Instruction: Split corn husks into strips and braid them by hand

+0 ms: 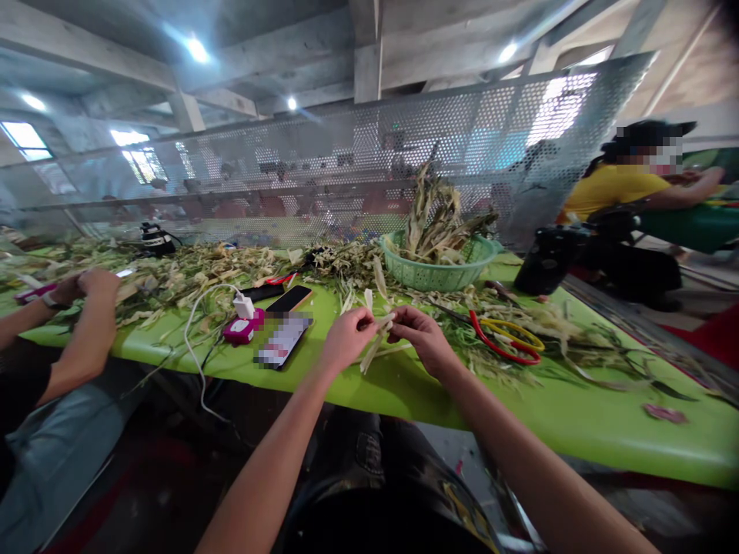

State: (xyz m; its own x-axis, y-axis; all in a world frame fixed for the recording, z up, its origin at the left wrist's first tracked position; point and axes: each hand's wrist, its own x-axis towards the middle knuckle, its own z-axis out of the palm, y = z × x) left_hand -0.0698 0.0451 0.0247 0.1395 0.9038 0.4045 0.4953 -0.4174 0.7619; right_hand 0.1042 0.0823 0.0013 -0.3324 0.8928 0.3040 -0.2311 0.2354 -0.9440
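"How are the hands held?"
"The forearms point(282, 446) are stretched forward and angled inward toward the near left of the green basket point(439, 273). The left hand point(349, 338) and right hand point(424, 337) are brought almost together there, palms inward. On each, the fingers are drawn into a tight pinch, and a pale husk strip point(382, 329) is held between them, at the basket's near left."
"Where is room left?"
"On the basket's near side, a bare patch of table point(404, 385) is left, ended by the front edge. Space is bounded by a phone point(285, 338) left of the basket and red-and-yellow-handled scissors point(479, 331) at its near right."
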